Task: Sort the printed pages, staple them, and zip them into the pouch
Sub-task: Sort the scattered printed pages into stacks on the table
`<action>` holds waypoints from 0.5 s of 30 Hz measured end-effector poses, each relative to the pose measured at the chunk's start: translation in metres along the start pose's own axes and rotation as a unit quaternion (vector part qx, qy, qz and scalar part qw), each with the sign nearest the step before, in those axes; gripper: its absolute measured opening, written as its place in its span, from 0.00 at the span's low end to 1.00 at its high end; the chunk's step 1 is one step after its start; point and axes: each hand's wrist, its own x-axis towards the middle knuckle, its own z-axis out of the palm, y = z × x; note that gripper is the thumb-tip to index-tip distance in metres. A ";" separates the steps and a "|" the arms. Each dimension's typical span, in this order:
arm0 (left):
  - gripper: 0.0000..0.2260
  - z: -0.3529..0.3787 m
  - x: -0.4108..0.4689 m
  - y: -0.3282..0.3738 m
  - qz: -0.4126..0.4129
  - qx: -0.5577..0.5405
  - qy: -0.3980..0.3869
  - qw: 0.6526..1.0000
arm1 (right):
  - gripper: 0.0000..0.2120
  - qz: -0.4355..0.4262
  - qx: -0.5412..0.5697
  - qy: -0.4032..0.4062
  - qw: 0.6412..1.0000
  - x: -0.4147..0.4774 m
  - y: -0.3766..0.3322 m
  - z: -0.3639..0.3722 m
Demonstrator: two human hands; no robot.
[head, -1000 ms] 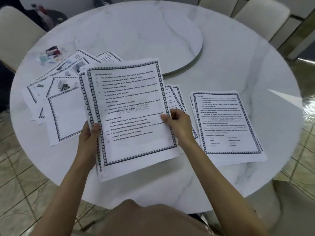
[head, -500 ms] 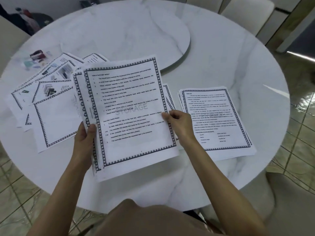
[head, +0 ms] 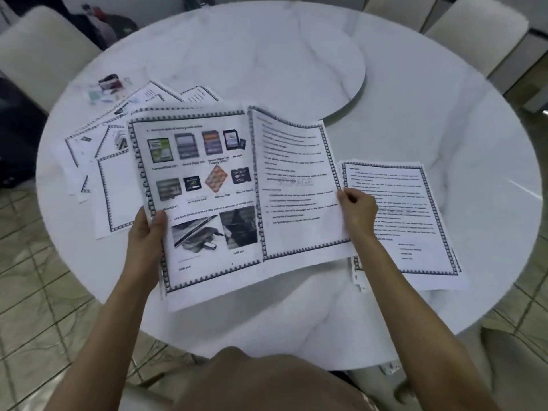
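Observation:
My left hand (head: 146, 232) grips the left edge of a stack of bordered pages (head: 204, 203); its top sheet shows memory cards and USB photos. My right hand (head: 357, 213) pinches the right edge of a text page (head: 296, 185) marked STORAGE, drawn off to the right and slightly curled. A sorted pile of text pages (head: 415, 221) lies on the table under and beyond my right hand. More loose bordered pages (head: 109, 161) are fanned out at the left. A small dark and red object (head: 109, 82), perhaps the stapler, sits at the far left, blurred.
The round white marble table (head: 296, 315) has a raised turntable (head: 267, 63) in its middle. Pale upholstered chairs (head: 474, 34) stand around the far side and at the left. Tiled floor shows below the table's near edge.
My right hand has pulled the top STORAGE page off the held stack to the right, uncovering the picture page beneath. My left hand keeps its grip on the stack.

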 end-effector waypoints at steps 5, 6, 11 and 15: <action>0.11 -0.014 -0.004 0.001 -0.005 -0.024 0.019 1.000 | 0.10 0.008 -0.064 0.000 0.998 0.012 0.017 0.004; 0.10 -0.016 -0.004 0.001 -0.003 -0.026 0.022 0.999 | 0.10 0.007 -0.078 -0.002 0.997 0.012 0.019 0.006; 0.08 -0.021 -0.003 0.002 -0.002 -0.031 0.024 0.999 | 0.15 -0.052 -0.132 0.012 0.990 0.009 0.019 0.018; 0.10 -0.018 -0.002 0.001 0.000 -0.035 0.015 0.999 | 0.09 -0.112 -0.075 -0.053 0.989 -0.013 -0.005 0.025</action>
